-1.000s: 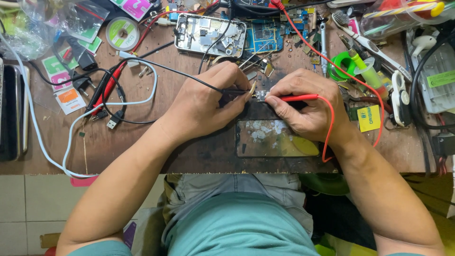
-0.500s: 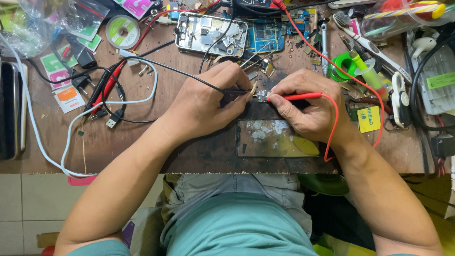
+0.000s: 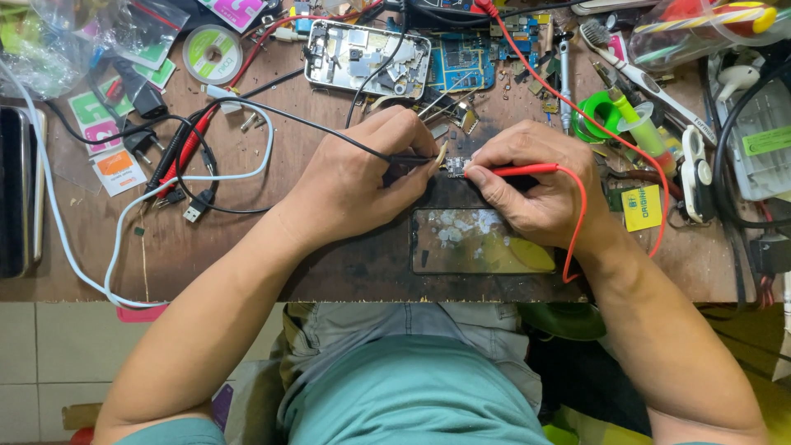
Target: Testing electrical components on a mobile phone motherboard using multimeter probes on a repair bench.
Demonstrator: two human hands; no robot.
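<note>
The small circuit board (image 3: 454, 167) lies on the dark work mat (image 3: 362, 264) at the middle of the wooden bench (image 3: 206, 247), directly between the two hands. It is too small and too covered to tell which way its long axis runs.

The red probe (image 3: 511, 170) lies almost level, long axis left to right, tip pointing left onto the board. The right hand (image 3: 535, 185) is clamped on it, fingers wrapped around the shaft; its red lead (image 3: 577, 222) loops down past the wrist. The black probe (image 3: 408, 159) mirrors it, tip pointing right toward the board from the opposite side. The left hand (image 3: 358, 185) is closed on this probe, thumb and forefinger pinching near the tip; its black lead (image 3: 313, 128) runs up and to the left.

The two hands sit close together, fingertips just apart, with the board in the gap.

Just below the hands lies a cracked glass panel (image 3: 482, 241). Beyond the hands, an opened phone frame (image 3: 367, 58) sits beside a blue circuit board (image 3: 461, 66). A green tape roll (image 3: 600, 115) lies to the right.
</note>
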